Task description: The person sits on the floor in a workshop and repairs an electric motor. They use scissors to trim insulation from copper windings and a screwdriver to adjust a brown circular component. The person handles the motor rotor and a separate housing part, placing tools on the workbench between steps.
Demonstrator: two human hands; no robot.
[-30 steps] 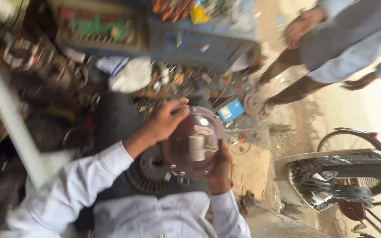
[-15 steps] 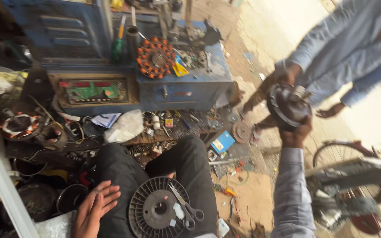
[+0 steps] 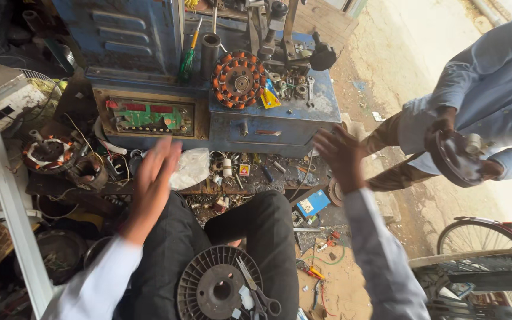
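My left hand [image 3: 154, 181] is raised in front of me with the fingers spread and nothing in it. My right hand [image 3: 340, 155] is also up and open, empty, reaching toward another person at the right. That person holds a round dark motor cover [image 3: 453, 160] in both hands. A round grey slotted fan part [image 3: 217, 287] rests on my lap with a pair of scissors [image 3: 259, 293] lying on it. Ahead, an orange copper-wound stator [image 3: 238, 79] sits on a blue metal workbench [image 3: 280, 121].
A green screwdriver [image 3: 186, 56] stands on the bench. A second wound stator [image 3: 47, 153] lies at the left among wires. A white bag [image 3: 191, 168], small parts and a blue box [image 3: 312, 203] litter the ground. A bicycle wheel [image 3: 484, 237] is at the right.
The round cover left my hands: I held it a second ago, then lifted it in my right hand, and the other person has it now. Both my hands rose, open.
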